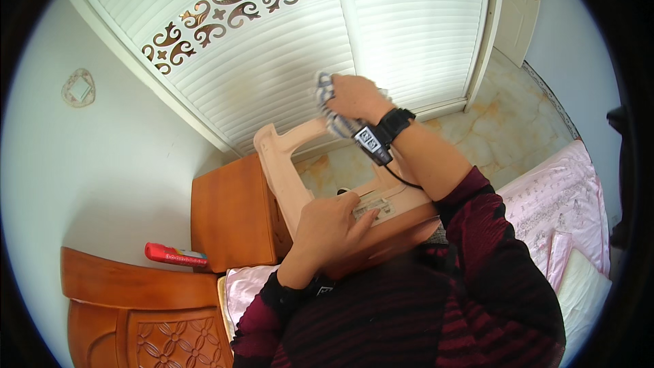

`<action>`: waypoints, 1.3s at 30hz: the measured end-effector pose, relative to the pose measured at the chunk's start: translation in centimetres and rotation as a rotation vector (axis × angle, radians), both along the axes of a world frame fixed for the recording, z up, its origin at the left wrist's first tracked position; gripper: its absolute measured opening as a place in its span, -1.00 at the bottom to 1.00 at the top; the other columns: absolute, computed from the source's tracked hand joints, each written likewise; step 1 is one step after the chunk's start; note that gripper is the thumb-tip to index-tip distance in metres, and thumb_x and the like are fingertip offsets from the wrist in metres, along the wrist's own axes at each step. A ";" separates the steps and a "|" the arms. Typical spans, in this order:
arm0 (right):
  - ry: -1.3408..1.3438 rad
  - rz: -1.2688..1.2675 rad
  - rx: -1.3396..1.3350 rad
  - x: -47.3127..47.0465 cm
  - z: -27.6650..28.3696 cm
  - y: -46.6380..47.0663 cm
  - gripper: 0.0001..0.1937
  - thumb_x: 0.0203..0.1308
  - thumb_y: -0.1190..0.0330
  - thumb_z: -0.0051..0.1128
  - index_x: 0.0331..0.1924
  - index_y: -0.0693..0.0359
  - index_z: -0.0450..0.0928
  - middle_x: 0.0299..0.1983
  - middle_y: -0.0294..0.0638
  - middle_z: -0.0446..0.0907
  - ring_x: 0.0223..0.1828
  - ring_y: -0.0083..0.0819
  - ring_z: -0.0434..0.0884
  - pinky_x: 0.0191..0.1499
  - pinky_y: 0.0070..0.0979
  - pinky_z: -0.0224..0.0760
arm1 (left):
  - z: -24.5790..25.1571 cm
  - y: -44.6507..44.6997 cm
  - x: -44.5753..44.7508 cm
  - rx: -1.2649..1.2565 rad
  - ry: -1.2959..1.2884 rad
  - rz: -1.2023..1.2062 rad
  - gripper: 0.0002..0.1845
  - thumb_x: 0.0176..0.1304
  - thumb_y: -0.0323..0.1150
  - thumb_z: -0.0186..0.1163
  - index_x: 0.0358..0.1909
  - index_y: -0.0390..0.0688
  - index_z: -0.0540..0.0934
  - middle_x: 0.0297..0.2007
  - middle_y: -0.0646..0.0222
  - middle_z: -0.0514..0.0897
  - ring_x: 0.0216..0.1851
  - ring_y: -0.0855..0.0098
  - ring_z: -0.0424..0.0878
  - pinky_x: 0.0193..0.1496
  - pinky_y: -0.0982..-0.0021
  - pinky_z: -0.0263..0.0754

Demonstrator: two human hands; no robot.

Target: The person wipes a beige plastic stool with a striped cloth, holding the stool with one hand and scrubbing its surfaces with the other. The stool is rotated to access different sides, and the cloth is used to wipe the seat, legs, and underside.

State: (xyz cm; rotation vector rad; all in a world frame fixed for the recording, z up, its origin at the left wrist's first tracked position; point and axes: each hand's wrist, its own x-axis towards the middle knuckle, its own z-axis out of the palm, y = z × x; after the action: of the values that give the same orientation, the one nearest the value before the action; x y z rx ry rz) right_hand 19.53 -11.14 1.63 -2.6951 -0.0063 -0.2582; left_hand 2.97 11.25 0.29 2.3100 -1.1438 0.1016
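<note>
A pale pink plastic stool [280, 165] is tipped over in front of my body, its legs and open frame pointing away from me. My left hand [327, 227] grips its near part, the thumb lying beside a patch with raised or printed marks [375, 208]. Bunched in my right hand [361, 97] is a blue-and-white checked cloth [325, 91], held over the stool's far right side. Whether the cloth touches the plastic cannot be made out, as the hand covers that spot. A black strap with a small cabled device [373, 144] sits on my right wrist.
A wooden bedside cabinet [230, 214] stands left of the stool, near a red container [174, 254] and a carved wooden headboard [173, 337]. White sliding doors [276, 61] rise ahead. Pink bedding [552, 199] lies at right, beyond it marbled floor tiles [503, 97].
</note>
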 end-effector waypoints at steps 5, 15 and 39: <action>-0.248 0.220 0.026 -1.0 -0.8 5.1 -0.68 0.16 0.25 0.23 -0.09 0.28 0.65 -0.16 0.12 0.78 -0.07 0.11 0.78 0.00 -0.03 0.65 | -0.1 0.4 -0.4 0.007 0.015 0.011 -0.57 0.41 -0.01 0.30 -0.30 -0.24 0.66 -0.46 -0.01 0.69 -0.34 -0.12 0.69 -0.26 -0.03 0.53; -0.133 0.105 0.037 -1.2 -0.7 3.2 -0.71 0.22 0.32 0.23 -0.03 0.26 0.65 -0.10 0.07 0.78 -0.02 0.07 0.78 0.03 -0.05 0.64 | -0.8 0.2 0.4 0.028 0.008 0.002 -0.62 0.44 -0.07 0.27 -0.26 -0.24 0.67 -0.43 -0.01 0.66 -0.31 -0.10 0.65 -0.19 0.01 0.47; 0.010 0.156 0.282 -8.8 1.5 -4.4 -0.54 0.29 0.17 0.22 0.12 0.36 0.63 -0.05 0.16 0.77 -0.02 0.11 0.74 0.09 -0.16 0.60 | 0.1 0.7 0.5 0.000 0.032 -0.007 -0.58 0.48 0.00 0.24 -0.28 -0.22 0.66 -0.45 0.00 0.71 -0.34 -0.14 0.69 -0.25 -0.05 0.52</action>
State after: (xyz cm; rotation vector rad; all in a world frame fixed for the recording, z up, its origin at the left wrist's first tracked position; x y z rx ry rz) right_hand 10.78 -15.55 3.17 -2.4002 -0.1636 -0.1827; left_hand 3.50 11.95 0.41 2.2989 -1.1359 0.0614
